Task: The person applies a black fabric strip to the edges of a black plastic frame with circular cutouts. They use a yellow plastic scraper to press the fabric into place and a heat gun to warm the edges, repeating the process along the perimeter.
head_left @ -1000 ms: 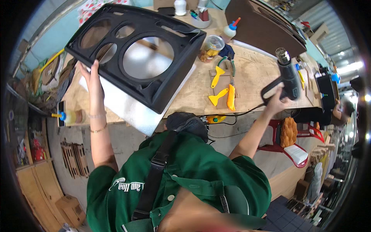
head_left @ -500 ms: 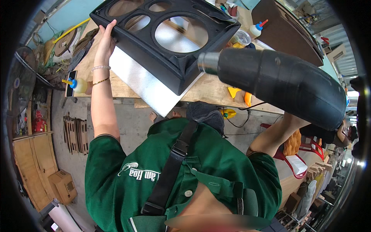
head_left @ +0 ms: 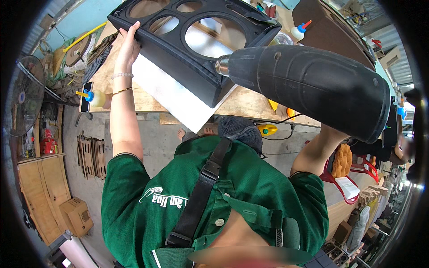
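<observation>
A black speaker cabinet with several round cut-outs lies tilted on the workbench, over a white foam sheet. At its left edge my left hand grips the frame, fingers on the side and rim. A large black heat gun fills the right side, its metal nozzle at the cabinet's near corner, where dark mesh covering lies bunched. Behind the heat gun's body my right hand is mostly hidden; only the wrist and forearm show, coming up to the tool, which it holds.
On the bench stand a glue bottle beside a phone at left and a red-tipped bottle at far right. A dark brown panel leans behind. Below are a yellow container, a cord and red chairs.
The heat gun has moved left and slightly up, bringing its nozzle over the cabinet's near corner. My left hand keeps its grip on the cabinet edge.
</observation>
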A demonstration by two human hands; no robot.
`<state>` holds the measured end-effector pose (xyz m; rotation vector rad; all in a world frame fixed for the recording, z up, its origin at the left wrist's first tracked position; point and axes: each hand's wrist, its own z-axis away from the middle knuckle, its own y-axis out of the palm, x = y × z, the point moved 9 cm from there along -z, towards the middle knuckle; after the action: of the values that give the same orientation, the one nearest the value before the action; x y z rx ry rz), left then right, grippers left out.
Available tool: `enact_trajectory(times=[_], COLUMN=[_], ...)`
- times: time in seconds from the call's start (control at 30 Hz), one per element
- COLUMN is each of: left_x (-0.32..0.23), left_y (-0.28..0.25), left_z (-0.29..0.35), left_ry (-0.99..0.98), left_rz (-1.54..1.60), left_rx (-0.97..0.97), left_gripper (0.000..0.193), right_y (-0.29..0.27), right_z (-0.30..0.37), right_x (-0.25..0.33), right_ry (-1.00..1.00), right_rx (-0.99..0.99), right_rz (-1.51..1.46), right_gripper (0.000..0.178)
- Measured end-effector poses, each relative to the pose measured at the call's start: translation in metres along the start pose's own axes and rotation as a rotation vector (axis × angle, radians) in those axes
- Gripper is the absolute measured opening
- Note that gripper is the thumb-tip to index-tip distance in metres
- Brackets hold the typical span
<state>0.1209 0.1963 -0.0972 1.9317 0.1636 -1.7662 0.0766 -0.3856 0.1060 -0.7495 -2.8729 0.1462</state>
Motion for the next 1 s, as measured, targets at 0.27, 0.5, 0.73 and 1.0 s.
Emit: enact_trajectory(times=[0.27, 0.5, 0.73, 1.0], left_x=[-0.001, 0.001, -0.003, -0.001], left_y=[0.001, 0.0, 0.004, 0.001], left_z=[-0.003, -0.003, 0.0, -0.004], left_ry=[0.034, 0.03, 0.058, 0.042], left_rz=[-0.009, -0.033, -0.017, -0.007], left_rx=[0.017, -0.002, -0.007, 0.01], left_gripper=[0.133, 0.134, 0.133, 0.131], right_y=[-0.003, -0.007, -0.01, -0.01], right_z=[-0.005, -0.006, -0.008, -0.007], right_x=[0.007, 0.012, 0.01, 0.011], right_ry=[-0.002, 0.0, 0.004, 0.011], right_rx=[0.005, 0.011, 0.017, 0.03], right_rz=[0.003, 0.007, 0.01, 0.007], right_gripper=[0.064, 0.064, 0.064, 0.064])
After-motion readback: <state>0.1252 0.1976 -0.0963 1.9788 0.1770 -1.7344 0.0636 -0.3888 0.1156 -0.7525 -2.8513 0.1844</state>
